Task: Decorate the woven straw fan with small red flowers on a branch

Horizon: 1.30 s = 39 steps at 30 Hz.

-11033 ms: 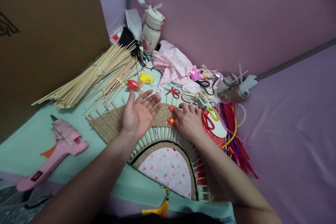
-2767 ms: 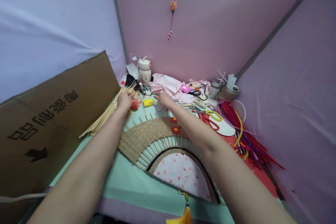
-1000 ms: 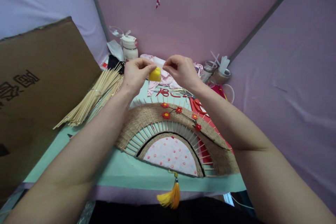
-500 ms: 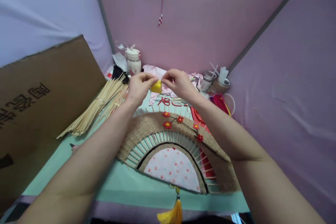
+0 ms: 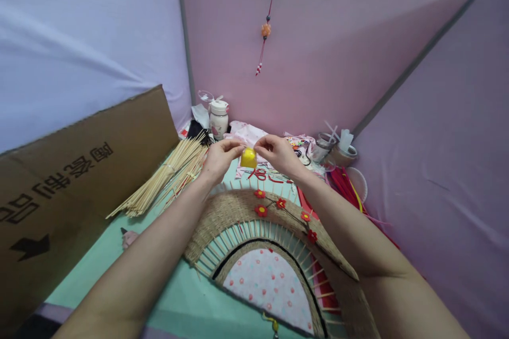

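A small yellow lump in clear wrap hangs between my two hands above the table's far side. My left hand pinches its left top corner, fingers closed. My right hand pinches the right top corner the same way. Below my forearms lies a woven straw fan with stick ribs, a floral fabric centre and several red flowers along a dark twig.
A bundle of bamboo sticks lies at the left, beside a leaning cardboard sheet. A white bottle, pink cloth, tape rolls and red pipe cleaners crowd the back. A beaded charm hangs on the pink wall.
Both hands picked up the yellow lump from the table and brought it together in front of me. In the last second they lowered slightly with it; the view tilted upward.
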### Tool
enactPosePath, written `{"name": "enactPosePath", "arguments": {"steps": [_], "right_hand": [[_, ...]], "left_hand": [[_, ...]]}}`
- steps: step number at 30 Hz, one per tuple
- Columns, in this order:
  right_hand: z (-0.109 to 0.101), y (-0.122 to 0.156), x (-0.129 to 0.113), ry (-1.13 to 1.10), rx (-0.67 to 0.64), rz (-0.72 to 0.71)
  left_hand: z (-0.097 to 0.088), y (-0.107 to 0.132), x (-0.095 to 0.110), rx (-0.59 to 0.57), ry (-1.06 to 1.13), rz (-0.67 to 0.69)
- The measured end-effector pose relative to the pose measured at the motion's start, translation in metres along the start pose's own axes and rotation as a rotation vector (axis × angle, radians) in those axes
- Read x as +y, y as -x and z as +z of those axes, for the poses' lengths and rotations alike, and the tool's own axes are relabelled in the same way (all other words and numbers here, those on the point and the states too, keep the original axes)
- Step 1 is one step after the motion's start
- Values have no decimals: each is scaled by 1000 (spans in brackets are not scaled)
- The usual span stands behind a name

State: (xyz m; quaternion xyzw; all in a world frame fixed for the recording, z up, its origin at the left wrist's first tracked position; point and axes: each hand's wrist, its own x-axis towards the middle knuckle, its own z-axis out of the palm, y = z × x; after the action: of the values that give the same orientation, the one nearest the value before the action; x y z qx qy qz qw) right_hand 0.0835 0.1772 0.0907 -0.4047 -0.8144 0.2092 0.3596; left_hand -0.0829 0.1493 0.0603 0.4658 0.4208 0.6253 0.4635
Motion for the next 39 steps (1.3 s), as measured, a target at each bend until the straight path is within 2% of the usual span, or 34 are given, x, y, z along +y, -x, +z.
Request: {"name": "enactPosePath", "arguments": {"steps": [5, 10, 16, 21, 26, 31, 35, 39], "right_hand": [[1, 2, -3, -26, -23, 7], [2, 4, -6, -24, -3, -6], [1, 5, -10, 64, 18, -34], [-9, 5, -14, 92, -16, -53], [-17, 12, -20, 191, -22, -43], [-24, 14, -16, 200, -7, -56], [-33, 14, -8, 197, -9, -23], [-36, 17, -5, 227, 5, -22]], "left_hand": [[-2, 2, -1, 8, 26, 4], [-3, 1, -4, -4, -90, 74], [-3, 3, -5, 64, -232, 171], [4, 3, -5, 30, -254, 213], [15, 2, 0, -40, -195, 171], [22, 1, 2, 27, -278, 289], [23, -1, 1, 35, -223, 236], [26, 2, 4, -91, -138, 176]]}}
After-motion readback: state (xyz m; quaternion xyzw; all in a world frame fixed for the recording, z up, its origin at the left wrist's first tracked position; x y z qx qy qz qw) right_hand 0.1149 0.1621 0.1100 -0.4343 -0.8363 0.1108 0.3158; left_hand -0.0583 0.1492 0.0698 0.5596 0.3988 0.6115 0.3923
